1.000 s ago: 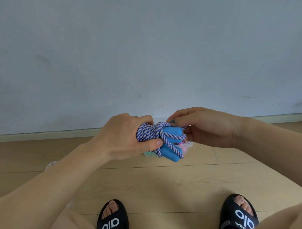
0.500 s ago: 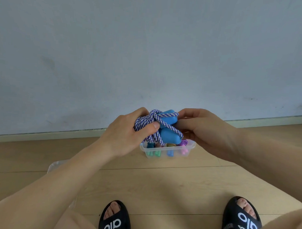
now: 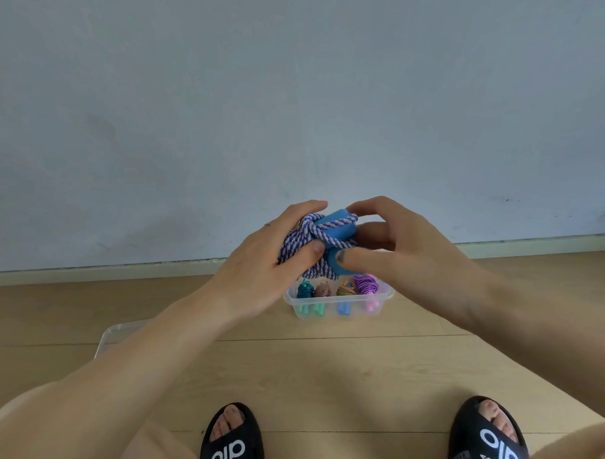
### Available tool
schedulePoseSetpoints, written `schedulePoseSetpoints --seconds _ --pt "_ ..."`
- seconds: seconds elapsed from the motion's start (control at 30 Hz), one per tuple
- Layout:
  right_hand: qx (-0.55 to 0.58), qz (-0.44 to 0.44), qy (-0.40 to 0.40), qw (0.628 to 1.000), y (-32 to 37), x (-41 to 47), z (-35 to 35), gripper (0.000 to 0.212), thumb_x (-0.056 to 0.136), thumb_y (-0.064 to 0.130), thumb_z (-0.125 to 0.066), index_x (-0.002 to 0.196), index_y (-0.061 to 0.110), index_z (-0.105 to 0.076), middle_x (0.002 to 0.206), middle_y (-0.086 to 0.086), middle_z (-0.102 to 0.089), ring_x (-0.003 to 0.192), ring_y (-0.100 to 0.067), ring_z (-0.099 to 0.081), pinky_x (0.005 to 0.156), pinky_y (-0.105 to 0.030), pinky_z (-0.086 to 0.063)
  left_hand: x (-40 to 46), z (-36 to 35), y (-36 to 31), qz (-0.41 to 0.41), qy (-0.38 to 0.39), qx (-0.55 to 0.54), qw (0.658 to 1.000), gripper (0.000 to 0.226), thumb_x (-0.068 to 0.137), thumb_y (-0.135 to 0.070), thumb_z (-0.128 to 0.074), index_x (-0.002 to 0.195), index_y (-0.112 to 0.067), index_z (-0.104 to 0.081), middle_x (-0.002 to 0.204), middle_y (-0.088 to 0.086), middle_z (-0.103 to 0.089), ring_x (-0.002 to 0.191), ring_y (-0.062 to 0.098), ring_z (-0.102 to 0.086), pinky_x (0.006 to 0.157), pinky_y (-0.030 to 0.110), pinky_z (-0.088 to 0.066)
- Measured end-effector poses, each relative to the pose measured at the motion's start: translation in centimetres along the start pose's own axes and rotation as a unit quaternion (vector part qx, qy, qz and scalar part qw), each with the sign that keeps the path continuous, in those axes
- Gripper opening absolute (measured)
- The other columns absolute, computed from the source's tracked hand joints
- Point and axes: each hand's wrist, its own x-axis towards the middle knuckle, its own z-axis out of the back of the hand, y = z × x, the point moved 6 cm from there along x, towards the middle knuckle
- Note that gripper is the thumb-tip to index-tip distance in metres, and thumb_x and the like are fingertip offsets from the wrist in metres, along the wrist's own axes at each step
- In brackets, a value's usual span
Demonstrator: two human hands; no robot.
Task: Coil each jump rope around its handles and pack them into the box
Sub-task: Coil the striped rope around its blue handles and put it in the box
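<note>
Clearly soft and springy, the blue jump rope point(image 3: 314, 241) wants gripping across its coils and handles, as left hand point(image 3: 269, 262) and right hand point(image 3: 396, 253) clasp it above the box point(image 3: 339, 308).

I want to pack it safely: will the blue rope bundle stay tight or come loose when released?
The rope looks soft and braided, so probably floppy. Both hands grip it, so it may unwind. The round handles could roll.
</note>
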Motion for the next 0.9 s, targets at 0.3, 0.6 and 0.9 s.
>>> schedulePoseSetpoints --seconds 0.3,0.6,0.9 --pt "-0.029 -0.007 0.013 0.999 0.5 0.3 0.9 0.019 0.092 0.031 -0.06 0.11 0.034 -0.062 0.096 0.007 -0.075 0.086 -0.013 -0.072 0.085 -0.039 -0.059 -0.1 -0.1 -0.4 -0.015 0.01 0.025 1.0 0.031 0.093 -0.048 -0.045 0.123 -0.049 -0.042 0.108 -0.021 -0.061 0.1 0.003 -0.059 0.084 0.037 -0.051" --pt "0.139 -0.101 0.082 0.982 -1.5 2.6 1.4 0.027 0.098 0.017 -0.05 0.106 0.005 -0.073 0.114 -0.019 -0.069 0.089 -0.022 -0.063 0.084 -0.034 -0.053 0.0 -0.3 -0.7 -0.042 0.025 0.071 0.996 0.034 0.089 -0.059 -0.039 0.12 -0.045 -0.042 0.101 -0.019 -0.061 0.088 0.004 -0.058 0.074 0.035 -0.049" --pt "0.008 0.022 -0.019 1.0 0.8 3.0 4.2 0.015 0.087 -0.002 -0.065 0.092 0.008 -0.075 0.084 -0.012 -0.073 0.069 -0.01 -0.064 0.069 -0.015 -0.054 0.1 -0.9 0.5 0.0 0.039 0.118 0.992 0.047 0.09 -0.062 -0.042 0.134 -0.053 -0.029 0.108 -0.02 -0.062 0.091 0.012 -0.06 0.08 0.038 -0.049"
